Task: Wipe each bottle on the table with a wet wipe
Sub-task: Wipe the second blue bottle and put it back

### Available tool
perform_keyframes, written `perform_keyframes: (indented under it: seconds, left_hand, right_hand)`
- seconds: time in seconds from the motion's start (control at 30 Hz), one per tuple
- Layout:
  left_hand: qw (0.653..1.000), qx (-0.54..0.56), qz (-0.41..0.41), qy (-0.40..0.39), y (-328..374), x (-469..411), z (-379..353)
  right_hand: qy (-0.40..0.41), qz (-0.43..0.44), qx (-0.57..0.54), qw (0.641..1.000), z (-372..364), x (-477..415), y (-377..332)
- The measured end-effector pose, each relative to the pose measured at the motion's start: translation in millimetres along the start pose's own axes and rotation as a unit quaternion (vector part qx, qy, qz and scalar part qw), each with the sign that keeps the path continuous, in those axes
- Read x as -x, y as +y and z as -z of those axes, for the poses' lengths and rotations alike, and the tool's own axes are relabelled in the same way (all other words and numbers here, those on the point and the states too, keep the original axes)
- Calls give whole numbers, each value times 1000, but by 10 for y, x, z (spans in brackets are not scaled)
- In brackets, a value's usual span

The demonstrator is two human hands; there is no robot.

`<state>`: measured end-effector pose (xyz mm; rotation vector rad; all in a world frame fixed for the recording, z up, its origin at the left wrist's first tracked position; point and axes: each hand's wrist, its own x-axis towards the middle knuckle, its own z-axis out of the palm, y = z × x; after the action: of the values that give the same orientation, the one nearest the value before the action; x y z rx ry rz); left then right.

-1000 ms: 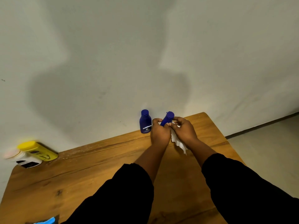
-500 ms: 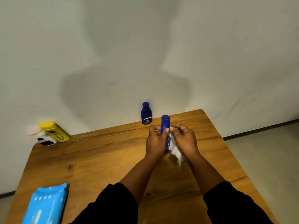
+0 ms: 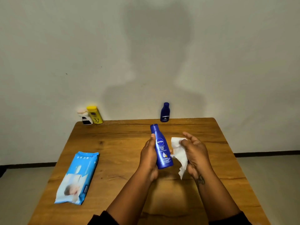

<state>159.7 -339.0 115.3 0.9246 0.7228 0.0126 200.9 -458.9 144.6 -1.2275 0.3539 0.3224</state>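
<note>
My left grip (image 3: 148, 157) wraps the blue lotion bottle (image 3: 162, 148), upright above the tabletop (image 3: 123, 143); my right grip (image 3: 196, 153) pinches the wet wipe (image 3: 179, 153) just beside it. Best: fold wipe round body, rub cap to base, rotating bottle.

On the table (image 3: 123, 143), the wipes pack (image 3: 78, 177) lay near the left edge, toward the front. The short bottle (image 3: 85, 117) stood at the far left corner with the tall bottle (image 3: 95, 115) just beside it on its right, and the lone bottle (image 3: 165, 112) stood at the far edge, right of centre. Above the middle of the surface, the left hand (image 3: 148, 158) gripped the held bottle (image 3: 162, 148), and the right hand (image 3: 197, 155) held the wet wipe (image 3: 179, 153) just to that bottle's right.
</note>
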Motion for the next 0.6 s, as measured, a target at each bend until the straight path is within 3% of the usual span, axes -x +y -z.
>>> perform_keyframes:
  seconds: [0.07, 0.17, 0.23, 0.27, 0.4, 0.6]
  left_hand:
    - [1000, 7, 6, 5, -1, 173, 50]
    - [1000, 7, 3, -17, 44, 347, 79]
    - [999, 7, -5, -38, 130, 459, 87]
    - [999, 4, -10, -45, 188, 515, 100]
    - [998, -2, -27, -55, 367, 637, 224]
    - [997, 1, -34, -68, 502, 745, 356]
  right_hand:
    - [43, 179, 184, 966, -79, 138, -36]
    - [3, 428, 397, 812, -236, 352, -96]
    - [-60, 474, 509, 716, -349, 421, -38]
    - [-78, 471, 538, 695, -388, 445, 24]
    - [-49, 435, 502, 746, -483, 660, 244]
    - [-1, 436, 507, 743, -684, 838, 401]
